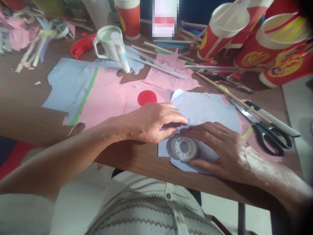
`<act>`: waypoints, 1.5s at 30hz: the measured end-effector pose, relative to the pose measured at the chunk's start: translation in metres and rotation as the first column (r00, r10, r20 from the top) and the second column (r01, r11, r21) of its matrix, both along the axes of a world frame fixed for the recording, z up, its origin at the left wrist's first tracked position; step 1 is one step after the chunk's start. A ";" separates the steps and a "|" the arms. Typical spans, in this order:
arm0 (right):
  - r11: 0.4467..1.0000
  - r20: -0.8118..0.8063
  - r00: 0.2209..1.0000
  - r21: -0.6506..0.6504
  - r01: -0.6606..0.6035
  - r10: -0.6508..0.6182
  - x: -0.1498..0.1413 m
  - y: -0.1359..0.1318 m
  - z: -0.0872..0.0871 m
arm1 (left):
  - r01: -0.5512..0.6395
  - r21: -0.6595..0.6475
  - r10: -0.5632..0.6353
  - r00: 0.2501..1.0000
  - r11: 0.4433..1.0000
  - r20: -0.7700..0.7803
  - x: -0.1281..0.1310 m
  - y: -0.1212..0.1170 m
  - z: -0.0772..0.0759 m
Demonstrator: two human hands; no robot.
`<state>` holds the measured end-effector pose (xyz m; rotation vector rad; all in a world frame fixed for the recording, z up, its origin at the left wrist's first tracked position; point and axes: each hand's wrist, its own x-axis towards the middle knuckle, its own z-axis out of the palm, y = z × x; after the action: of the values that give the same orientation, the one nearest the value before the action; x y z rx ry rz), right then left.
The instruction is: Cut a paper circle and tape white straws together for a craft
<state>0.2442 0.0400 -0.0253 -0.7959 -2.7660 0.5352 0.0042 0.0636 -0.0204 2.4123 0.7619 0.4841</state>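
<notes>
A round white tape roll (184, 147) lies on pale blue-white paper (207, 109) at the table's front edge. My right hand (217, 143) curves round it, fingers along its far side and thumb at its near side. Just left of it, my left hand (156, 120) reaches over the paper with fingers stretched out and the thumb apart; nothing shows in it. Beyond the left hand, a red paper disc (147, 98) rests on a pink sheet (105, 98). Black-handled scissors (261, 127) lie to the right of my right hand.
A green strip (84, 98) crosses blue paper (63, 81) at left. Behind stand a white mug (107, 42), a glue stick (121, 54) and several red paper cups (220, 29). Pens, straws and a wooden stick (220, 86) lie at right. Paper scraps (19, 37) crowd the far left.
</notes>
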 end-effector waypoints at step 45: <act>0.998 -0.072 0.997 -0.059 0.002 -0.006 -0.003 0.007 0.006 | 0.078 0.004 -0.075 0.965 0.997 -0.253 0.020 -0.021 0.021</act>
<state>0.2416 0.0469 -0.0190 -0.7789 -2.6935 0.6348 0.0243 0.0422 0.0008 2.5362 0.7688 0.1524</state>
